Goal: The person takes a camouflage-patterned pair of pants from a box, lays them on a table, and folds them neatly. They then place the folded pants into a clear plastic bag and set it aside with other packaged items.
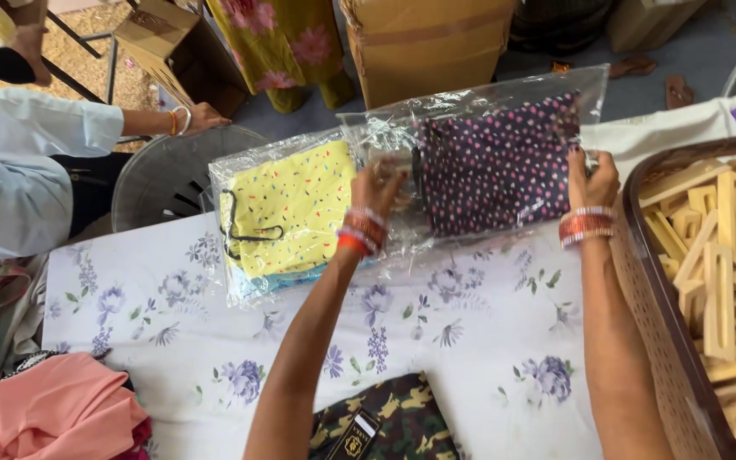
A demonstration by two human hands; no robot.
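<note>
A camouflage-print cloth (389, 422) lies nearest, below the forearms on the floral sheet (215, 341). Above it, the left hand (376, 189) pinches the near-left edge of a clear plastic bag (479, 111) holding a dark dotted garment (496, 166); the right hand (591, 181) grips the bag's right edge, fingers closed. Left of the left hand sits a bagged yellow garment (291, 204). Right of the right hand stands a brown basket (641, 255) of what look like wooden pieces (726, 255).

I count two clear bagged garments, one navy dotted (497, 162), one yellow speckled (291, 204), and one brown basket (653, 298) of wooden pieces.
</note>
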